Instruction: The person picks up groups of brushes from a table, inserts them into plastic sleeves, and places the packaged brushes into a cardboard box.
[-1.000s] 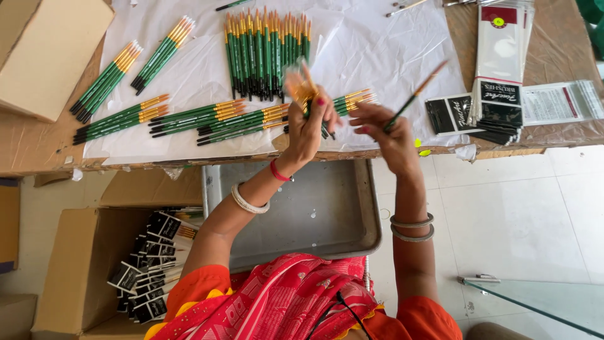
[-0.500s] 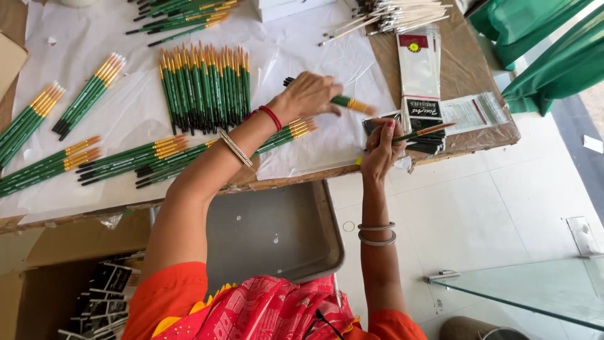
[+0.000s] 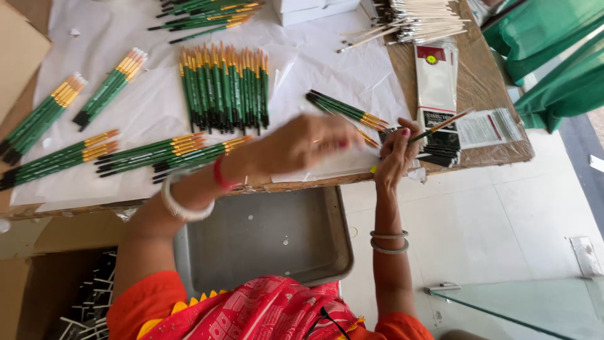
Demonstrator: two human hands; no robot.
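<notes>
My right hand [image 3: 395,153] is shut on a thin brown-handled brush [image 3: 443,121] that points up and to the right, over the table's front edge. My left hand [image 3: 308,142] is blurred with motion. It hovers over the white paper [image 3: 327,69] just left of the right hand, with its fingers curled. A small bunch of green brushes [image 3: 348,111] lies on the paper just beyond it. One thin brush [image 3: 369,138] shows between the two hands; the blur hides whether the left fingers grip it.
Rows and bundles of green brushes [image 3: 223,88] cover the paper. Long packets [image 3: 435,82] and pale-handled brushes [image 3: 415,19] lie at the right end. A grey metal tray [image 3: 264,242] sits below the table edge. A cardboard box [image 3: 82,302] is lower left, a glass sheet [image 3: 535,308] lower right.
My left hand carried green brushes to the right, and a bunch now lies on the paper with the hand drawn back from it. The right hand still holds its brush.
</notes>
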